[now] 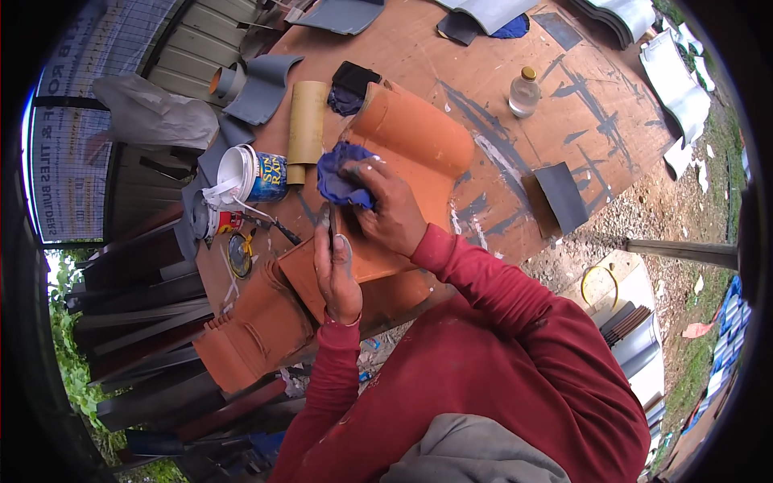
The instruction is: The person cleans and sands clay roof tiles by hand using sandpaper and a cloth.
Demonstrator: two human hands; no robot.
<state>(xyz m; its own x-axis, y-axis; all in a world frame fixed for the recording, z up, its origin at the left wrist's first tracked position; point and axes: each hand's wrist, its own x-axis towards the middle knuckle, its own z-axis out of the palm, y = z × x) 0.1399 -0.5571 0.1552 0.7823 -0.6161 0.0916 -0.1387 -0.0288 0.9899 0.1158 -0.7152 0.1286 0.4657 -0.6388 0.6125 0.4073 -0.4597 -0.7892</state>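
Right hand: the right hand (393, 211) is closed around a crumpled blue cloth (341, 175), pressing it onto the tile's upper face.
Left hand: the left hand (336, 270) lies flat, fingers stretched out and smeared grey, holding down the near edge of the same tile; it grips nothing.
Tile: a curved terracotta-orange clay roof tile (415, 137) rests on the desk, slanting from the upper right toward the person.
Second tile: another orange ridged roof tile (254, 330) lies just beside it at the lower left, overhanging the desk edge.
Desk: a brown plywood desk (499, 97) streaked with dark and white paint.
Nearby: 1 white paint tin with a blue label (250, 175) on its side left of the cloth; 1 cardboard tube (307, 127) beside it; 1 small clear glass bottle with a yellow cap (524, 92) stands well apart at the upper right; grey roof tiles (266, 84) lie along the far edge.
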